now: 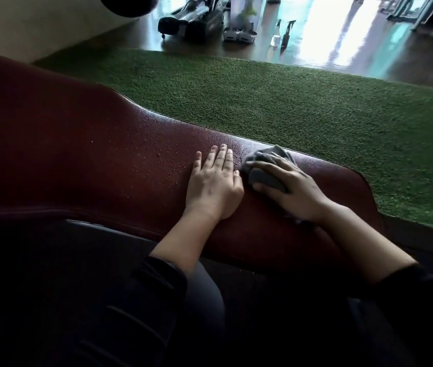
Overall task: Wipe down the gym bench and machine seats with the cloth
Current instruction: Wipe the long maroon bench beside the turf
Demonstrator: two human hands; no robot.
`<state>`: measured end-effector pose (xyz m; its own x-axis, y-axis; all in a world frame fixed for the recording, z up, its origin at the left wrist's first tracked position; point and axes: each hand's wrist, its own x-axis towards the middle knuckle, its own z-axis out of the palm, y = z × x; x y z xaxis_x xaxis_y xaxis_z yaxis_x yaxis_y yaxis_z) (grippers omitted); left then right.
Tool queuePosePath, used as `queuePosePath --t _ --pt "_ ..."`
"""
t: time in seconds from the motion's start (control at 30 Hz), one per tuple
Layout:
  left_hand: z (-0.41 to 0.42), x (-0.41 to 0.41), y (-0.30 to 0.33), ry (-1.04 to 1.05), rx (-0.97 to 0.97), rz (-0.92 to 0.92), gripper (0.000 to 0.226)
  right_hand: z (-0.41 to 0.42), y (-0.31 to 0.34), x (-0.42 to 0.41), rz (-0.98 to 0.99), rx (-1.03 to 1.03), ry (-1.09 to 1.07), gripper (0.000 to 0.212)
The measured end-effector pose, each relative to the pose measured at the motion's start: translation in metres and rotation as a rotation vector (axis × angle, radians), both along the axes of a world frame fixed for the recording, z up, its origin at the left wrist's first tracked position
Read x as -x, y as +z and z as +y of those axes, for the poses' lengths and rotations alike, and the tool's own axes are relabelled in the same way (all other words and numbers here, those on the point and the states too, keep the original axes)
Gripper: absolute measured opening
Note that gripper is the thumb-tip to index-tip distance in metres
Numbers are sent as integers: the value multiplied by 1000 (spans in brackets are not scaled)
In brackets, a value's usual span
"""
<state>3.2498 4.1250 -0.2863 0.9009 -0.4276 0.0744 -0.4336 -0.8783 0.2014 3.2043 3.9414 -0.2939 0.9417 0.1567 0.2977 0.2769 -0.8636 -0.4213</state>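
My right hand (pixel 286 186) grips the grey cloth (pixel 268 165), bunched on the red bench pad (pixel 104 154) near its far edge. My left hand (pixel 215 178) lies flat and spread just beside it, bracing. The cloth looks soft and light, best held wadded under my palm; the droplet-speckled vinyl is probably slippery.

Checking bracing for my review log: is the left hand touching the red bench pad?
Touching. The head view shows the left hand lying flat, fingers straight, palm down on the red bench pad, beside the right hand gripping the grey cloth.
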Motion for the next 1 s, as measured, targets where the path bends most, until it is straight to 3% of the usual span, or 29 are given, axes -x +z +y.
queuePosePath --t 0.07,0.13,0.23,0.33,0.5,0.67,0.8,1.0 --pt "1 0 0 -3 1 -3 60 -23 1 12 4 13 125 52" --pt "1 1 0 -8 -3 -3 60 -48 1 8 5 5 112 51" --pt "0 1 0 -8 -5 0 60 -55 10 -16 50 -52 -146 59" --pt "-2 1 1 -13 1 7 60 -21 16 -44 130 15 -286 50" --pt "2 -1 2 7 84 16 64 30 10 -25 31 14 -45 61" --pt "7 1 7 -5 202 49 77 -5 4 29 31 -59 105 53" --pt "18 0 9 -87 63 37 59 -16 3 31 28 -93 -20 54" --pt "62 0 14 -174 -142 17 63 17 16 22 140 -76 -208 79"
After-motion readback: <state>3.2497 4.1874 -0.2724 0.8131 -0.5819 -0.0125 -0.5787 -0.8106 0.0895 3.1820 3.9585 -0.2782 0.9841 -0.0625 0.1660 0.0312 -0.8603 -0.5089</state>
